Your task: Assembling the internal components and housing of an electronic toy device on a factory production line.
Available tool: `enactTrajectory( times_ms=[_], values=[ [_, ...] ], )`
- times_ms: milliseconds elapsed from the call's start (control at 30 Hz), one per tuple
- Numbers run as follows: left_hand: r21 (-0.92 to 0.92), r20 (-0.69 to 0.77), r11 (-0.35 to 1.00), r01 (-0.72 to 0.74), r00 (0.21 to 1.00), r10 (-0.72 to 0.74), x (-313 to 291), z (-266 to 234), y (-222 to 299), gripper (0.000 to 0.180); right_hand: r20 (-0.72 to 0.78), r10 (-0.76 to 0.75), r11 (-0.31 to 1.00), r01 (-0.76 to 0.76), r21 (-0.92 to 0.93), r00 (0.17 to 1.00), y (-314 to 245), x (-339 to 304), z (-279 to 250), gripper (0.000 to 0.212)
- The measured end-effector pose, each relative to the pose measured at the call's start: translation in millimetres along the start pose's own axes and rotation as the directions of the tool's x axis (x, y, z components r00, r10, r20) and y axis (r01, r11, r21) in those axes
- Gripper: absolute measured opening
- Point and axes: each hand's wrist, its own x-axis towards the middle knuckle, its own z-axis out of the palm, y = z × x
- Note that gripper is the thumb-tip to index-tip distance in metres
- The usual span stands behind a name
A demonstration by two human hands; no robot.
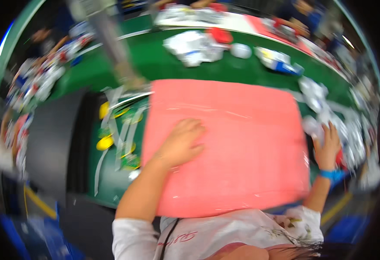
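A large pink board or mat (229, 173) with a glossy surface lies in front of me, its near edge against my white shirt. My left hand (183, 141) rests on its left half, fingers together and laid out flat, holding nothing that I can see. Beyond the board's right edge, my right hand (327, 147) has its fingers stretched and spread, with a blue band (333, 174) around the wrist. It is next to a heap of clear and white plastic bags (348, 134). A bit of red shows beside that wrist. Whether the fingers touch the bags is blurred.
Left of the board, yellow discs (105, 143) and pale strips lie on the green surface, beside a dark grey panel (47, 147). On the far green belt (151, 56) are white plastic bags (194, 47), a red piece (219, 35) and a blue-and-white packet (278, 60). Other people work around.
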Motion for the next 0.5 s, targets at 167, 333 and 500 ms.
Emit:
enactTrajectory(
  times_ms=[167,333,500],
  values=[
    [-0.001,0.045,0.999,0.04,0.998,-0.04,-9.1,-19.0,8.1,0.042,0.308,0.18,0.983,-0.184,-0.017,0.934,6.5,-26.4,36.5,0.057],
    [-0.037,0.052,0.998,0.053,0.997,-0.051,-2.5,-14.3,12.0,0.04,0.191,0.198,0.975,-0.213,0.058,0.961,9.7,-35.9,32.1,0.051],
    [0.007,0.04,0.995,0.096,0.995,-0.096,-8.7,-13.0,10.6,0.041,0.051,0.143,0.986,-0.146,0.082,0.988,7.1,-31.4,62.2,0.047]
  ],
)
